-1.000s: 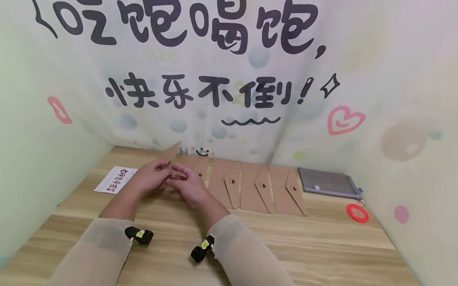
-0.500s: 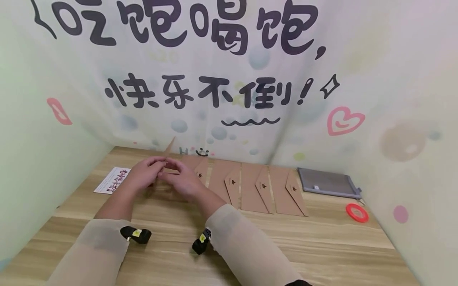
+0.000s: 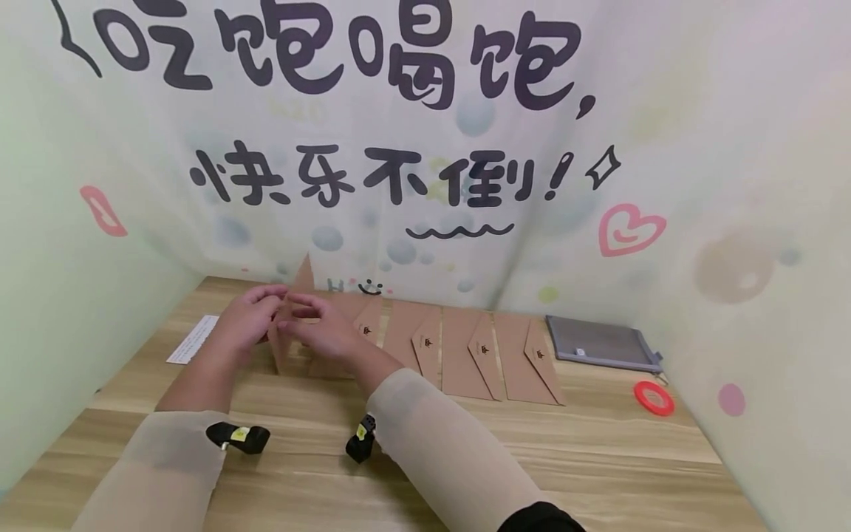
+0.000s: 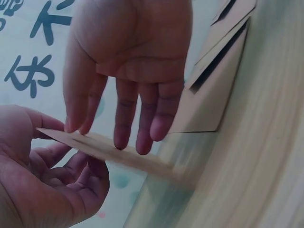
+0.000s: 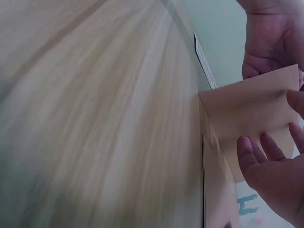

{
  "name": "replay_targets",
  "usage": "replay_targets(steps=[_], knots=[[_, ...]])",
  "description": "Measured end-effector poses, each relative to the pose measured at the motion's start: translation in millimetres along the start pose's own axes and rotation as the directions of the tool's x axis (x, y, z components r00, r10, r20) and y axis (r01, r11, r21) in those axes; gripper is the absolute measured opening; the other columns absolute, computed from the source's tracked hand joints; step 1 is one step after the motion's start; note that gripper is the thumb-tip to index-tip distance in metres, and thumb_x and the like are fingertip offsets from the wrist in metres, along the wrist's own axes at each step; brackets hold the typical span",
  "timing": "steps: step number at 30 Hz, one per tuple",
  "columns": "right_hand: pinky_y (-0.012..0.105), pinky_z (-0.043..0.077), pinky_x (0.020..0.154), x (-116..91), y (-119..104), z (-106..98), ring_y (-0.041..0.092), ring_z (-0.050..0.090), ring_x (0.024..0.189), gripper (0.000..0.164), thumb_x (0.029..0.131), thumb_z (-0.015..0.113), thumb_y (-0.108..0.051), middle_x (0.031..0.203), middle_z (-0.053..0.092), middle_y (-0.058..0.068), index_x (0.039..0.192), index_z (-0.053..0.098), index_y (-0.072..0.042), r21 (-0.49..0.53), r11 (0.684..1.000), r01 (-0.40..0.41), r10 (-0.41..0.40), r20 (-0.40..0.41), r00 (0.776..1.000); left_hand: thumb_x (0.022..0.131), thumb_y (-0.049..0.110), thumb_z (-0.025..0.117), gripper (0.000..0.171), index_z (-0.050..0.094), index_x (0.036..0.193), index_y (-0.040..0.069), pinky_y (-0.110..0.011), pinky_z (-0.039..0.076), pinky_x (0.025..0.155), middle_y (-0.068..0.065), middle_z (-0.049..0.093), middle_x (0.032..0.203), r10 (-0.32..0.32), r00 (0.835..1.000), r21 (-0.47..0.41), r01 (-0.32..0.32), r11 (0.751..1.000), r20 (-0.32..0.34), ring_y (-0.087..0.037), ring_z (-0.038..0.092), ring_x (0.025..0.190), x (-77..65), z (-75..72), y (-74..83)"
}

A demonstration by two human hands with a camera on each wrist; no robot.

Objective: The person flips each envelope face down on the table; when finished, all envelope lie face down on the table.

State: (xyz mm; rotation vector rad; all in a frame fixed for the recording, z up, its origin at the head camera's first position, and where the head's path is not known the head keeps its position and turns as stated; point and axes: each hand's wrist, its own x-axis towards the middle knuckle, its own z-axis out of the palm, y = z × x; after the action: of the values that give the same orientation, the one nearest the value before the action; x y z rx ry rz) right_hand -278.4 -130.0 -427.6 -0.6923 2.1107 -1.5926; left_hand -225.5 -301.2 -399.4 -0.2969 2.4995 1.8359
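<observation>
A brown paper envelope (image 3: 304, 277) stands on edge above the table between my two hands, its pointed corner up. My left hand (image 3: 244, 321) grips it near the upper edge; in the left wrist view the curled fingers of that hand lie at one side of the envelope (image 4: 109, 154). My right hand (image 3: 329, 332) faces it from the other side. Its fingertips rest on the flat face, as the right wrist view shows. Just right of the hands lie several matching envelopes (image 3: 459, 355) in a row, flaps with a small dark crown print.
A white printed card (image 3: 193, 341) lies left, partly covered by my left arm. At the right are a grey zip pouch (image 3: 605, 342) and a red ring (image 3: 640, 394). A printed cloth (image 3: 399, 214) hangs along the table's back edge.
Both hands have moved left with the envelope, which now stands more upright and shows more of its face. My left arm covers more of the white card.
</observation>
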Motion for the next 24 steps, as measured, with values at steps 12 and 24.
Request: replay_targets(steps=[12, 24], knots=[[0.036, 0.057, 0.107, 9, 12, 8, 0.018, 0.065, 0.131, 0.055, 0.097, 0.079, -0.027, 0.145, 0.069, 0.002, 0.15, 0.063, -0.025, -0.054, 0.997, -0.058, 0.054, -0.069, 0.996, 0.11, 0.03, 0.045, 0.056, 0.045, 0.163, 0.013, -0.036, 0.047, 0.104, -0.015, 0.049, 0.166, -0.004, 0.986, 0.049, 0.012, 0.999, -0.169, -0.035, 0.046, 0.148, 4.4, -13.4, -6.7], [0.046, 0.055, 0.112, 6, 12, 2, 0.028, 0.066, 0.13, 0.053, 0.097, 0.078, -0.024, 0.146, 0.067, 0.012, 0.148, 0.064, -0.018, -0.13, 0.983, -0.132, 0.12, -0.099, 0.988, 0.104, 0.025, 0.034, 0.063, 0.039, 0.16, -0.004, -0.059, 0.046, 0.114, -0.033, 0.045, 0.161, -0.031, 0.994, 0.349, 0.065, 0.935, -0.102, -0.048, 0.049, 0.143, 10.3, -24.9, -28.7]])
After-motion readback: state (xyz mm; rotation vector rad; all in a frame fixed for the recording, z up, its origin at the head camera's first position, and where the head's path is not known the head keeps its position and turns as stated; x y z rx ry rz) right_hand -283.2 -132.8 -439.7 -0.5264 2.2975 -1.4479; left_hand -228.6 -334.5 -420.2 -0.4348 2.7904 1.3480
